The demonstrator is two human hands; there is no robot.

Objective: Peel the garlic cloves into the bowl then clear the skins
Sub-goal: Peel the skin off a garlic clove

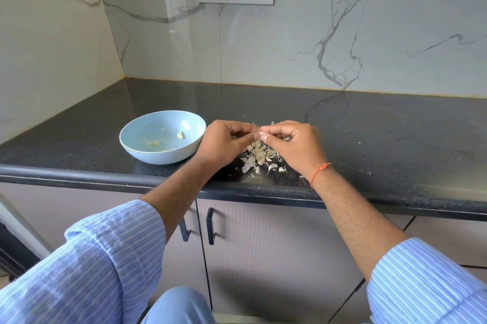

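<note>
Black speckled stone forms the counter [369, 139], on which a pale blue bowl [137, 136] is set near the front edge. Just right of the bowl, the left hand [224, 143] and the right hand [295, 144] are held together above the counter, fingers curled, and a single garlic clove [263, 134] is pinched between their fingertips, its papery skin partly showing. Directly beneath the hands, right of the bowl, a heap of cloves and loose skins [259, 156] is spread on the stone. Inside the bowl, two peeled cloves [180, 135] are seen lying apart on its floor. An orange thread [317, 169] is worn round the right wrist.
</note>
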